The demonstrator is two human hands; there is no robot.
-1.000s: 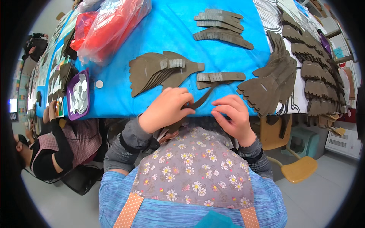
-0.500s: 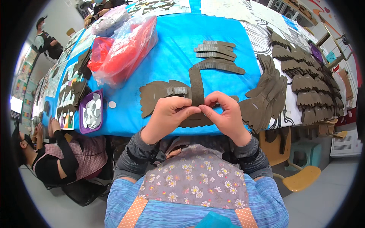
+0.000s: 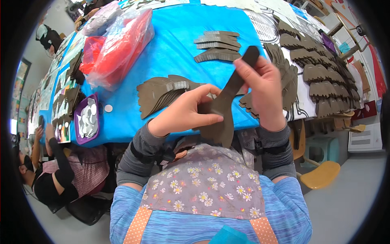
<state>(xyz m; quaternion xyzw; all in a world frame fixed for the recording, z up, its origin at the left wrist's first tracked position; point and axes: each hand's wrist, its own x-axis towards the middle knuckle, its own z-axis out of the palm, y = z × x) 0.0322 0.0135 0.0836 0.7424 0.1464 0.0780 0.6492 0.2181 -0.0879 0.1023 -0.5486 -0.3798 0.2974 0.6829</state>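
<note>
A dark brown flat cutout (image 3: 228,95), with a narrow strip and a broad lower part, is held tilted in front of me. My left hand (image 3: 189,110) pinches its broad part, thumb on top. Farther up, my right hand (image 3: 263,87) grips the strip near its rounded end. Left of my hands, a pile of similar brown cutouts (image 3: 154,97) with scalloped edges lies on the table, small pale grey pieces on its narrow parts. Beyond are stacked brown strips (image 3: 217,55) with grey pieces along them. More loose cutouts (image 3: 289,77) lie right of my right hand.
A purple tray (image 3: 77,132) of white discs stands left on the blue tablecloth (image 3: 178,32), beside a single white disc (image 3: 108,108). Behind is a clear bag with red contents (image 3: 122,49). Rows of brown cutouts (image 3: 329,77) cover the right side. A co-worker (image 3: 69,175) sits left.
The cutout's strip has swung from upright to leaning right. My right hand has moved up along it, away from my left hand, which now holds the broad part.
</note>
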